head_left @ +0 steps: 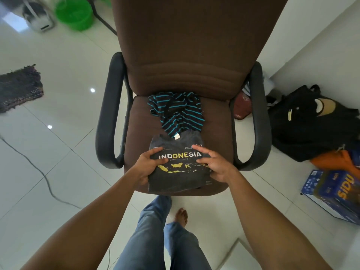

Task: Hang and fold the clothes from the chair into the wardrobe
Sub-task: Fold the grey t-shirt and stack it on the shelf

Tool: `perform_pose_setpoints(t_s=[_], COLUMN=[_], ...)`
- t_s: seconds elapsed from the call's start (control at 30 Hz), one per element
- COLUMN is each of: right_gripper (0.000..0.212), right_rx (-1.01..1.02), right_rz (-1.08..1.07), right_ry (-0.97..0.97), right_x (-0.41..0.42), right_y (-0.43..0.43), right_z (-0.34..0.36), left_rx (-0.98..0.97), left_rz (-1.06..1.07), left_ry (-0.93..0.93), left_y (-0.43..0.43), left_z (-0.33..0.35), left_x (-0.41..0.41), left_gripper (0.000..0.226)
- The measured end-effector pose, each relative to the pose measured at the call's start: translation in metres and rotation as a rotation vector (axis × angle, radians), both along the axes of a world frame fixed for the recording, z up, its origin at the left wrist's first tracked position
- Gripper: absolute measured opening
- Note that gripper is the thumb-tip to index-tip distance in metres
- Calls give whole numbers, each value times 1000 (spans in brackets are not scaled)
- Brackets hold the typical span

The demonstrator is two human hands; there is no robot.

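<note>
Head view, looking down: a person stands barefoot in jeans (155, 236) at a brown chair (192, 55) on a white tiled floor (64, 158). Both hands grip a folded dark T-shirt (179, 180) printed "INDONESIA" above a yellow map, lying at the front of the seat. The left hand (147, 165) clasps the shirt's left edge, thumb on top across the lettering, fingers curled beneath the fabric. The right hand (216, 166) clasps the right edge, index finger stretched over the print, the other fingers bent onto the cloth. Just behind the T-shirt, a crumpled black top (178, 112) with teal stripes lies against the backrest, its lower end overlapping the T-shirt's far edge. Left of the chair, a cable (35, 168) trails across the tiles near a dark mat (19, 88); a green bucket (74, 13) stands farther back. To the right, a black bag (303, 125), orange cloth (337, 161) and a blue box (335, 191) sit by the wall.
</note>
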State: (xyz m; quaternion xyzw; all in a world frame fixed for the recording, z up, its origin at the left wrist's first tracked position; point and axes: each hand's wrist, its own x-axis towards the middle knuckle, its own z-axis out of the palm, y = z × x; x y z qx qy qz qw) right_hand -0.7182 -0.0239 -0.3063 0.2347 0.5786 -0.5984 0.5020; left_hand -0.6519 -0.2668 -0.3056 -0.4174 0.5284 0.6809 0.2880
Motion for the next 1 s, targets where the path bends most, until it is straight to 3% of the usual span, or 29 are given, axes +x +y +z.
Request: perform_pose_setpoints(t_s=[0.3, 0.47, 0.57, 1.0], right_gripper=[26, 51, 65, 75], right_rx=[4, -73, -121, 55], right_rz=[-161, -297, -371, -767], right_ry=[204, 185, 174, 240], right_x=[80, 140, 186, 435], right_y=[28, 35, 34, -42], right_z=[82, 111, 127, 114], left_rx=[-129, -134, -69, 12], left_rz=[-285, -347, -353, -770], left_ry=[258, 313, 283, 368], left_y=[14, 22, 24, -29], left_z=[79, 112, 128, 118], left_x=[54, 86, 108, 249], left_gripper=[71, 73, 63, 53])
